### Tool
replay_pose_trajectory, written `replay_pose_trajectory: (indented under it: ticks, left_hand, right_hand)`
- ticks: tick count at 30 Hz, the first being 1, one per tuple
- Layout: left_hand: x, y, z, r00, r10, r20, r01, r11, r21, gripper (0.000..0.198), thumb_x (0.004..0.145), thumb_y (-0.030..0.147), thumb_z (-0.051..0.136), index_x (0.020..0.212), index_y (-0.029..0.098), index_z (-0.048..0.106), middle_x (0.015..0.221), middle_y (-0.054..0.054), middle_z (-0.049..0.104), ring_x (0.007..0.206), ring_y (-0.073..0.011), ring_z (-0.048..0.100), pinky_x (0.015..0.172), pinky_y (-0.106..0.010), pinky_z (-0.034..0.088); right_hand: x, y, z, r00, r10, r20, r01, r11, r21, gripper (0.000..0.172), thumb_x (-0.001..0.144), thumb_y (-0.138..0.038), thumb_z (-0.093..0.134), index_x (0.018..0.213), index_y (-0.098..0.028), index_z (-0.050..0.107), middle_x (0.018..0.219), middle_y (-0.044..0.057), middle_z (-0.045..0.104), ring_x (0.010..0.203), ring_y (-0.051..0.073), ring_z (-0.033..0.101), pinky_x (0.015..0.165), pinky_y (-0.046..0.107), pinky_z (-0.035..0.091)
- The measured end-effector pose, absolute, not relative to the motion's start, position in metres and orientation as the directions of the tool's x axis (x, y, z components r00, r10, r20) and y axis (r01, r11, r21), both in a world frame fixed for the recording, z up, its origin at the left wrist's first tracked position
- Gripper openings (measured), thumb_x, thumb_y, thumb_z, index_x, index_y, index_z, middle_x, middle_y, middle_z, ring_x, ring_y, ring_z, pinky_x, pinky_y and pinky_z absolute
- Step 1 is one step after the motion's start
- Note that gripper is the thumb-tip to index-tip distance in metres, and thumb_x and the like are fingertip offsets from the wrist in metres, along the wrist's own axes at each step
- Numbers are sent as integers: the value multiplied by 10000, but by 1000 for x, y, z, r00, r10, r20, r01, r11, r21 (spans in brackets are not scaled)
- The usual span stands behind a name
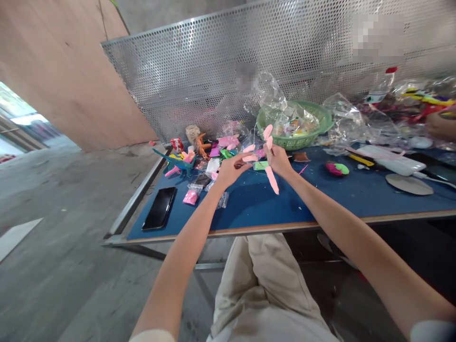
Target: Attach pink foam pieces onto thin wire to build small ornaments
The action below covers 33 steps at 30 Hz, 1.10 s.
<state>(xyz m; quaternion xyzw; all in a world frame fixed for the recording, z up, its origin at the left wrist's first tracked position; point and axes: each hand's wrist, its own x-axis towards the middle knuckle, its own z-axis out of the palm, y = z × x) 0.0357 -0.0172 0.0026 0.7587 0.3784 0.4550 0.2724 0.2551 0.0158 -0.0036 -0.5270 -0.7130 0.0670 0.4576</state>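
Grip of the right hand (280, 161) pinches a pink figure (272, 180) made of several lobes, some standing above the fingers and a long one hanging below. The left hand (229, 172) comes in from the other side, palm turned inward, thumb and fingers curved with a gap between them; its tips are at the figure's side lobes, though I cannot tell whether they pinch. Both forearms reach forward and converge, holding the figure above the blue bench (245, 209), in front of the green basket (297, 142).

Nearest the left hand lie clear packets and a pink packet (191, 196), then a teal winged figure (181, 164) and a dark-screened phone (160, 209). Right of the right hand is a magenta-and-green lump (337, 169).

Farther back, a red packet (176, 145) and a red-capped bottle (379, 90) carry printing too small to read. Behind stands a perforated metal screen (213, 71).
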Motion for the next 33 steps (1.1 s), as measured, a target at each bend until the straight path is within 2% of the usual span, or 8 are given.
replay_pose_trajectory:
  ticks: [3,9,12,16,21,26,29,33]
  left_hand:
    - [34,-17,3,285,835,471,338,-548,766,241,895,361,774,1110,263,821,957,-64,820,907,-237,775,912,-363,594]
    - [36,-15,-1,263,855,446,273,-510,816,177,920,322,731,1046,249,831,901,-50,817,852,-228,785,874,-380,624]
    - [38,-17,0,254,852,458,249,-515,820,195,925,327,717,1064,235,818,986,-65,819,906,-228,786,883,-372,625]
    - [38,-18,0,231,853,469,295,-520,801,382,890,338,761,1262,250,754,1083,-66,811,905,-218,771,887,-359,608]
    - [36,-16,-3,196,873,447,356,-488,797,293,872,381,778,1122,231,812,964,-69,814,877,-237,763,891,-379,600]
    - [40,-16,-1,196,918,345,134,-374,918,415,858,434,798,1209,214,770,1027,-75,814,900,-238,782,893,-391,626]
    - [45,-17,0,208,951,230,-15,-232,973,410,899,499,748,1154,179,769,1099,-86,808,895,-231,795,901,-407,638]
    - [49,-19,-1,204,963,175,-18,-175,984,387,837,459,826,1077,157,793,1042,-84,818,888,-234,798,900,-406,645]
  right_hand:
    - [254,16,-3,-42,812,582,711,434,-554,358,1036,-361,374,703,-248,443,661,54,588,614,201,510,611,332,310]
    - [253,13,-2,-83,794,602,764,439,-473,321,1022,-303,369,737,-238,503,666,57,607,614,210,523,610,333,293]
    - [252,12,-1,-90,787,611,785,433,-443,278,999,-236,362,780,-232,533,683,61,618,647,223,537,638,337,295]
    - [250,9,1,-109,792,601,821,413,-394,246,981,-183,365,838,-216,562,749,86,655,745,252,585,697,349,306]
    - [249,8,1,-119,788,605,833,411,-371,261,1002,-181,351,876,-201,578,779,99,662,776,259,587,723,358,295]
    - [249,8,0,-114,768,630,827,425,-368,278,999,-194,346,869,-205,592,756,97,655,762,259,561,722,359,289]
    - [246,3,1,-125,739,662,844,430,-321,279,1013,-224,352,896,-201,604,798,104,665,797,262,562,761,370,300]
    - [239,-5,2,-183,691,699,851,468,-240,295,1041,-267,347,906,-209,603,841,99,677,846,259,565,814,377,305]
